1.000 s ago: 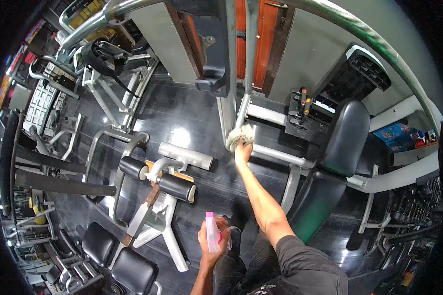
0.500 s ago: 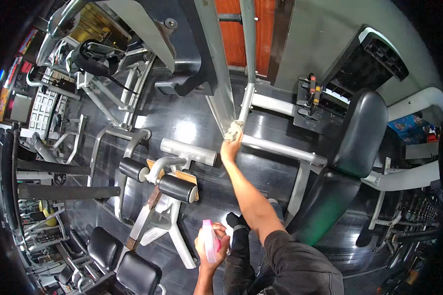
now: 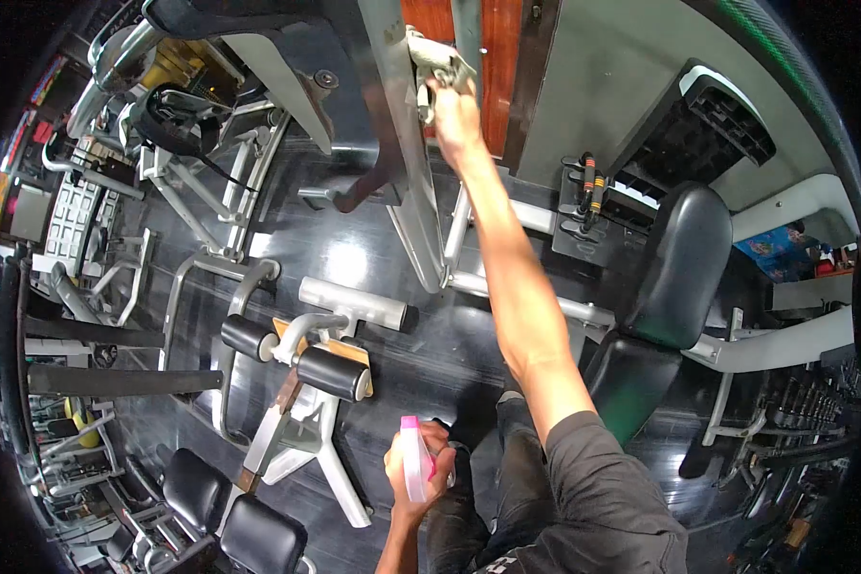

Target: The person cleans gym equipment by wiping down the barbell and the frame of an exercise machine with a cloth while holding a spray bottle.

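My right hand (image 3: 457, 124) reaches far up and forward, its fingers closed around a pale, crumpled cloth (image 3: 438, 55). The cloth lies against the upper part of a grey metal post (image 3: 399, 96) of a gym machine. Low in the view, near my legs, my left hand (image 3: 438, 442) is wrapped around a spray bottle (image 3: 414, 469). The bottle is translucent, with a pink top and pink trigger, and it is held roughly upright.
To the right stands a black padded seat (image 3: 665, 277) on the machine's frame. A bench with black foam rollers (image 3: 333, 374) is at centre left. Handles with orange bands (image 3: 591, 187) rest on a plate near the wall. More gym machines line the left.
My right hand has moved with the cloth from the post's low joint up to its upper part. My left hand still holds the spray bottle near my legs.
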`<state>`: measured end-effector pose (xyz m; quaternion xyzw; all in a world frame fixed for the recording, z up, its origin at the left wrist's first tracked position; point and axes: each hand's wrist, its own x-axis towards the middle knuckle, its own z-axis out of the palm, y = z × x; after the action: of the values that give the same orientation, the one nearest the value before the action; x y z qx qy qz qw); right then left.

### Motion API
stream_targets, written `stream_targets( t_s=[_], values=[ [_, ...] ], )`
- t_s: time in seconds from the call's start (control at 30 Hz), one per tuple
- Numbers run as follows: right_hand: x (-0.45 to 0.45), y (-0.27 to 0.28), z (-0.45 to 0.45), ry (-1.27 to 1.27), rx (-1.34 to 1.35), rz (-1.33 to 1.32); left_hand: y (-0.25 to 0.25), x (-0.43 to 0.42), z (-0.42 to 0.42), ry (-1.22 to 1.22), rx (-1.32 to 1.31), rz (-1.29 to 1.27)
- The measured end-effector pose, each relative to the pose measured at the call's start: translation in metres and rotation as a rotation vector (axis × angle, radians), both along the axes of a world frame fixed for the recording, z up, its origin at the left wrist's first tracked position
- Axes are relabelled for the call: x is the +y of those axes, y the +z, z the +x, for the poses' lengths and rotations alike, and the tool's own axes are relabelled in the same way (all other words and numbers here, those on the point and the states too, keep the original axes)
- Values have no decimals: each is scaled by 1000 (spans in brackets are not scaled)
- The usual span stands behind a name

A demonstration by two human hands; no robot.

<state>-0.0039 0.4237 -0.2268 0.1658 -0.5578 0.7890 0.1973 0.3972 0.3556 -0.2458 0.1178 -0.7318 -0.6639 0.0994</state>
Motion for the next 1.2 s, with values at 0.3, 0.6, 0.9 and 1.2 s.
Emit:
stream_targets(
  t_s=[0.3,0.6,0.9,1.2],
  values=[
    [6,-301,-15,319,-554,315,-4,-5,-10,1,24,-39],
    [-27,-380,37,-181,-728,335,4,2,-5,-12,-2,-59],
    [-56,-83,117,-305,-548,-281,16,-5,28,-16,2,-53],
    [-65,-168,185,-385,-246,677,22,-23,52,-13,-26,76]
  ],
)
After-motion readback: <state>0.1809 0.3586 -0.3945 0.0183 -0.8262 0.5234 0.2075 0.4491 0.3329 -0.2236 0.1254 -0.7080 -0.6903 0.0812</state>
